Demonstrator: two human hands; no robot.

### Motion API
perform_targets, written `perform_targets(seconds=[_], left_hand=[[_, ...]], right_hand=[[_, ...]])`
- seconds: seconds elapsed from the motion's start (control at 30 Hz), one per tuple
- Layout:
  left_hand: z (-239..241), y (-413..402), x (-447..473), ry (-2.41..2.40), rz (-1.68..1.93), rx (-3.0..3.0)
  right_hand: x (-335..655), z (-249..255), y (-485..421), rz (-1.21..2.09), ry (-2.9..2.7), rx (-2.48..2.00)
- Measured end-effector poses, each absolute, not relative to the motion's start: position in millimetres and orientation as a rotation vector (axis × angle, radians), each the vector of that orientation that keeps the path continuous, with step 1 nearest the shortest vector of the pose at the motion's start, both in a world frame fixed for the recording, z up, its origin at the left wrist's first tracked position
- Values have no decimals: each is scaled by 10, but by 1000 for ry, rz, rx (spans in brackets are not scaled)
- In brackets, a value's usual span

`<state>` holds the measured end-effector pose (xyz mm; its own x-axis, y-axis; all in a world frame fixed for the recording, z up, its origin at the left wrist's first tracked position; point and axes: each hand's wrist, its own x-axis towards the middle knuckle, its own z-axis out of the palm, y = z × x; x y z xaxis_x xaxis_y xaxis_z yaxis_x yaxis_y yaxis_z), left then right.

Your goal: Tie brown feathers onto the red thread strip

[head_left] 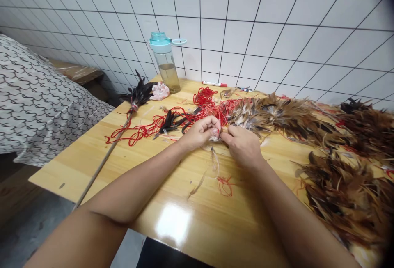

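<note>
My left hand (201, 130) is closed in a pinch over the middle of the wooden table, with a bit of red string at its fingertips. Just below those fingers shows a small white fluffy tuft (214, 138). My right hand (244, 143) is closed beside it, thumb and forefinger pressed together; what they pinch is hidden. Behind both hands lies a tangle of red string (205, 95). A long bundle of brown feathers (280, 114) stretches to the right from it. Nearer me lie a loose thin feather (197, 186) and a small red string scrap (225, 186).
A blue-lidded water bottle (166, 65) stands near the wall by a crumpled pinkish-white wad (160, 90). A stick (103, 163) tipped with black feathers (140, 91) crosses the table's left edge. A red-capped marker (214, 83) lies behind. Brown feather piles (347, 194) cover the right side.
</note>
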<state>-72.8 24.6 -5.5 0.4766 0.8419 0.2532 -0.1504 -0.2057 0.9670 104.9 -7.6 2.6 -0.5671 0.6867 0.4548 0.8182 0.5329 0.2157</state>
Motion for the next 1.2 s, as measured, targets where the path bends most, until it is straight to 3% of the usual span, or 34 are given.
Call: perform_targets(seconds=[0.43,0.83,0.93,1.2], left_hand=[[-45,258,-742,773,984,1806],[-90,168,-580,702,959,1343],[-128,181,-553,699,995,1303],[-156,268,-592,775,1190,1416]], right_hand=[[1051,-2,-30,-385,-2591,-1359],[1066,-59,-105,-534,-2330,-1420],[1043,-50,-104,-372,-2258,-1477],[1079,-125,52,520,-1888,-1417]])
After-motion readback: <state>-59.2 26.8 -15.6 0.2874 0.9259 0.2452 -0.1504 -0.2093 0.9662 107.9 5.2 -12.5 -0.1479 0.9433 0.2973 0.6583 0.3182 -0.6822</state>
